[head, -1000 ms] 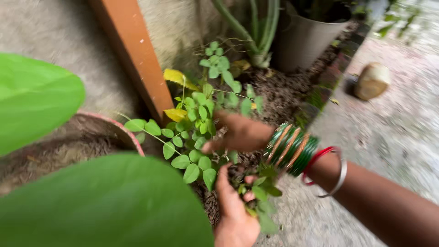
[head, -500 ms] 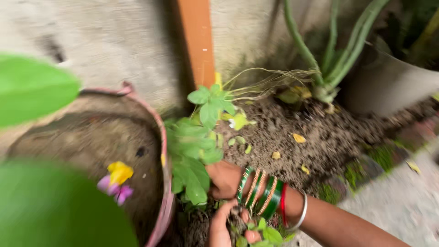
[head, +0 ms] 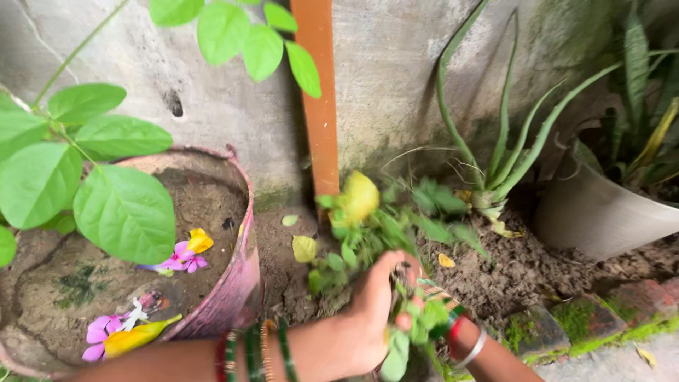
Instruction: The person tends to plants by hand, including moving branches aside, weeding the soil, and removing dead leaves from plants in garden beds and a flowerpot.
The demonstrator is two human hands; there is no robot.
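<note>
A: Left of my hands, pink pot (head: 237, 283). My left hand (head: 368, 311) is clamped around the weed clump (head: 375, 233), held above soil.

B: Right hand (head: 424, 311)?

A: Mostly hidden behind; grip unclear. Risk: stems snap, roots remain.

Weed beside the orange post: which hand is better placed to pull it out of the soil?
Probably the left hand: it is closed around the stems of the weed, low near the soil. The right hand is mostly hidden behind leaves, so its grip cannot be judged.
</note>
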